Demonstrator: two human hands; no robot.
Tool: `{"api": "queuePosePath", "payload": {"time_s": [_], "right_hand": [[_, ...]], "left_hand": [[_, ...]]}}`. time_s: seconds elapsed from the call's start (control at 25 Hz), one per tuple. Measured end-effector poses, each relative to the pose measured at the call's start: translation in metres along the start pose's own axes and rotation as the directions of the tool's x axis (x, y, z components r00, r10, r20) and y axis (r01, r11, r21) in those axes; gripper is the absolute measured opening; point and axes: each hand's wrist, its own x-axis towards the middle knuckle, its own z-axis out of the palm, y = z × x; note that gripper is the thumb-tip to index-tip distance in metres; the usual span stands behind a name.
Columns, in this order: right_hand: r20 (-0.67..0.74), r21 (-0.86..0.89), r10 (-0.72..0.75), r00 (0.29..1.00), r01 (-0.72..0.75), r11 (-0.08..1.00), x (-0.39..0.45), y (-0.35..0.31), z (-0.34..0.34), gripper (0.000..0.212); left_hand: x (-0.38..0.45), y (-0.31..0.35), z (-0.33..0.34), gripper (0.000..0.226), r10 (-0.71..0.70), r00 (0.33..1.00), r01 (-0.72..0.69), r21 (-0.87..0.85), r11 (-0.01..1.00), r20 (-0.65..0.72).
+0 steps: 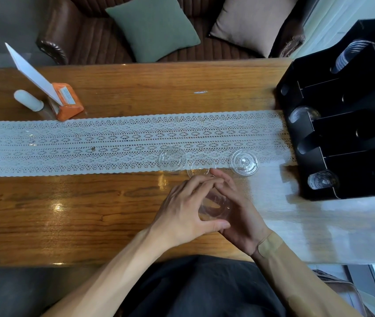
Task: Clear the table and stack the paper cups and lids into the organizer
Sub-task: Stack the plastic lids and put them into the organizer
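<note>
My left hand (182,209) and my right hand (241,216) meet just above the near half of the wooden table (90,213), both closed around a small stack of clear plastic lids (215,205). Three more clear lids lie flat at the near edge of the lace runner: a left lid (172,159), a middle lid (199,165) that touches my right fingertips, and a right lid (244,162). The black organizer (319,161) stands at the table's right end, with clear lids showing in its slots (322,180), (303,113).
A white lace runner (90,145) crosses the table from left to right. At the far left stand an orange card holder (68,101) with a white card and a white shaker (28,100). Behind the table is a brown sofa with a green cushion (154,28) and a beige cushion (250,21).
</note>
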Motion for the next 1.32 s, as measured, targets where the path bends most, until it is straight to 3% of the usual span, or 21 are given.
{"api": "queuePosePath", "payload": {"time_s": [0.16, 0.28, 0.44, 0.56, 0.72, 0.92, 1.0, 1.12, 1.2, 1.32], "right_hand": [[0.006, 0.034, 0.066, 0.998, -0.066, 0.997, 0.005, 0.002, -0.018, 0.051], [0.036, 0.112, 0.116, 0.993, -0.119, 0.987, 0.008, -0.001, -0.036, 0.056], [0.109, 0.210, 0.111, 0.988, -0.132, 0.969, 0.010, -0.007, -0.049, 0.055], [0.149, 0.257, 0.127, 0.981, -0.162, 0.953, 0.011, -0.011, -0.054, 0.055], [0.178, 0.280, 0.163, 0.971, -0.209, 0.937, 0.015, -0.014, -0.058, 0.055], [0.123, 0.273, 0.177, 0.976, -0.205, 0.940, 0.019, -0.014, -0.060, 0.055], [0.091, 0.259, 0.166, 0.982, -0.185, 0.948, 0.020, -0.014, -0.058, 0.053], [0.060, 0.246, 0.145, 0.988, -0.155, 0.957, 0.021, -0.016, -0.053, 0.050], [0.048, 0.242, 0.130, 0.990, -0.138, 0.960, 0.021, -0.017, -0.049, 0.049], [0.047, 0.240, 0.113, 0.993, -0.121, 0.963, 0.019, -0.017, -0.042, 0.050]], "left_hand": [[0.009, -0.013, 0.003, 0.082, -0.045, 0.992, 0.071, -0.227, 0.971, 0.119], [0.025, -0.042, 0.002, 0.065, -0.178, 0.982, 0.190, -0.284, 0.940, 0.071], [0.057, -0.098, -0.005, 0.064, -0.292, 0.956, 0.282, 0.154, 0.947, 0.043], [0.080, -0.127, -0.012, 0.078, -0.327, 0.933, 0.246, 0.399, 0.883, 0.148], [0.098, -0.141, -0.009, 0.095, -0.385, 0.876, 0.196, 0.516, 0.834, 0.289], [0.097, -0.141, -0.002, 0.090, -0.340, 0.891, 0.138, 0.535, 0.834, 0.301], [0.091, -0.138, -0.006, 0.087, -0.360, 0.895, 0.189, 0.508, 0.841, 0.263], [0.077, -0.119, -0.017, 0.084, -0.365, 0.915, 0.306, 0.294, 0.906, 0.171], [0.061, -0.095, -0.023, 0.083, -0.249, 0.960, 0.236, 0.111, 0.965, 0.128], [0.034, -0.055, -0.032, 0.081, -0.010, 0.999, 0.013, -0.065, 0.998, 0.044]]}}
